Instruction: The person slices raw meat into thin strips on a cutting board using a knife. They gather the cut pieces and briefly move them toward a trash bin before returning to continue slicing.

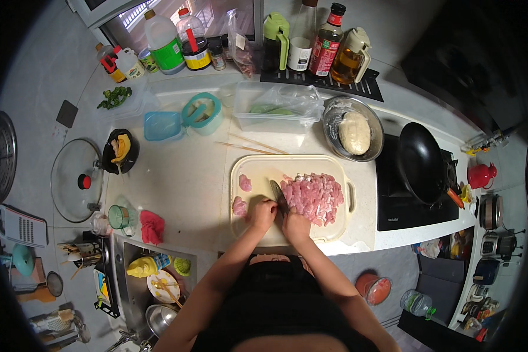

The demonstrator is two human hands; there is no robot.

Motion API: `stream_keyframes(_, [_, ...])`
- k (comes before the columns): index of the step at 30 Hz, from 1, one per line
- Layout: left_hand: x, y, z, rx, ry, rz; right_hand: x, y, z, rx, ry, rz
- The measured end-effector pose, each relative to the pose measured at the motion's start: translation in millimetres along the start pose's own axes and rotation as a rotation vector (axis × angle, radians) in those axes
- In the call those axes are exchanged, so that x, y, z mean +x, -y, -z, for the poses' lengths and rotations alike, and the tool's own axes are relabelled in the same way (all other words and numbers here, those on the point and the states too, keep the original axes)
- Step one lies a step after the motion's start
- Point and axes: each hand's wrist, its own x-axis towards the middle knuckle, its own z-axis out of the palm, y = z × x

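Observation:
A cream plastic cutting board (255,165) lies on the counter before me. Its right half carries a heap of chopped raw pink meat (319,198). My right hand (297,224) is closed on the handle of a kitchen knife (278,193), whose dark blade points away from me along the heap's left edge. Beside the blade, my left hand (264,213) rests over the board with its fingers curled; whether it holds anything is hidden. Two meat pieces, one upper (245,183) and one lower (239,207), lie at the board's left side.
Behind the board are wooden chopsticks (259,147), a clear plastic container (277,121) and a steel bowl (376,145) of dough. A black wok (420,163) stands on the hob at right. A red cloth (152,226), a green glass (119,216) and the sink (132,251) are at left.

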Motion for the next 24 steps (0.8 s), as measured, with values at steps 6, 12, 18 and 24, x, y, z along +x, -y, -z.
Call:
stream_keyframes(6, [-8, 1, 6, -0.086, -0.052, -0.063, 30, -16, -7, 0.196, -0.138, -0.053])
stream_keyframes(12, [-12, 0, 15, -0.142, -0.094, 0.034, -1, -17, 18, 0.045, -0.016, 0.060])
stream_keyframes(18, [-9, 1, 8, -0.092, -0.049, 0.010, -10, -13, 20, -0.040, 0.123, 0.114])
stream_keyframes(24, [-7, 5, 1, -0.017, -0.022, 0.000, 9, 0, 1, 0.040, 0.030, 0.008])
